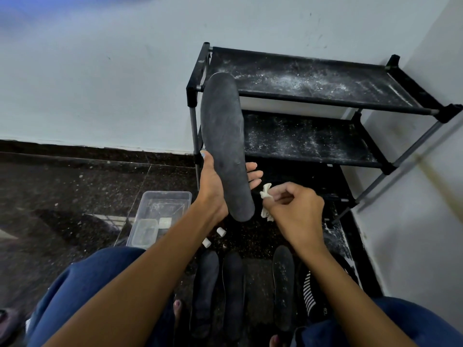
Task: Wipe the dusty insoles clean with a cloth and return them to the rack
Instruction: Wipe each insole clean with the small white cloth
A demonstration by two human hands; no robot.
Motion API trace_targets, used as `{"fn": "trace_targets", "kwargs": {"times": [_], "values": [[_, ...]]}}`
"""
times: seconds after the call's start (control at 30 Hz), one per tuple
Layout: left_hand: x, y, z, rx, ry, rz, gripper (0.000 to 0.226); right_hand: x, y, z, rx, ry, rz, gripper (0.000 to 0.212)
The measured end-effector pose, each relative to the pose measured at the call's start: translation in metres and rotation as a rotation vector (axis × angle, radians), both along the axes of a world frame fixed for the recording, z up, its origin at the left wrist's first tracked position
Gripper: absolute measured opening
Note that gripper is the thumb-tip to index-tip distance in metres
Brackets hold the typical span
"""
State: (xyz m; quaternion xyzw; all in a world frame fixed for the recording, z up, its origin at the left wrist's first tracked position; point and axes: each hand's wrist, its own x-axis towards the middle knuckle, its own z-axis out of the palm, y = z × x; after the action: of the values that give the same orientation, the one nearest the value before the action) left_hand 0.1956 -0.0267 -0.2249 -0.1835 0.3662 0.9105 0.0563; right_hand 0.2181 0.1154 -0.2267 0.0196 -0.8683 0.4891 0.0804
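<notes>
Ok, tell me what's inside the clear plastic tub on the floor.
The clear tub holds a smaller clear container and a small pale block. The left forearm covers its near right corner.

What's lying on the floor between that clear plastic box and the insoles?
Two small white cylinders, seen in the head view, on the dark floor between the clear box and the floor insoles.

The left hand (213, 189) holds a dark grey insole (224, 144) near its heel end, toe end raised in front of the black rack (313, 101). The right hand (298, 209) grips a bunched white cloth (265, 196) just beside the insole's heel. The rack's shelves carry white dust. Three more insoles (233, 291) lie on the dark speckled floor (62, 186) between the person's knees. A clear plastic tray (160, 216) sits on the floor to the left, with two small white caps (221, 232) near it.
</notes>
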Motion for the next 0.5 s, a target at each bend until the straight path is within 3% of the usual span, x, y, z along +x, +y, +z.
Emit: {"fn": "trace_targets", "kwargs": {"times": [0.13,0.27,0.43,0.5], "values": [[0.002,0.002,0.002,-0.035,-0.033,-0.087,0.1,0.01,-0.012,-0.001,-0.063,0.016,0.197,0.016],[0.001,0.002,-0.005,-0.042,-0.027,-0.035,0.095,0.014,-0.016,-0.003,-0.086,-0.162,0.408,0.017],[0.003,0.001,-0.004,-0.023,-0.005,-0.042,0.095,0.005,-0.007,-0.005,-0.001,-0.087,0.165,0.012],[0.002,0.003,-0.004,-0.02,-0.01,-0.033,0.093,0.006,-0.008,-0.003,-0.007,-0.12,0.201,0.012]]}}
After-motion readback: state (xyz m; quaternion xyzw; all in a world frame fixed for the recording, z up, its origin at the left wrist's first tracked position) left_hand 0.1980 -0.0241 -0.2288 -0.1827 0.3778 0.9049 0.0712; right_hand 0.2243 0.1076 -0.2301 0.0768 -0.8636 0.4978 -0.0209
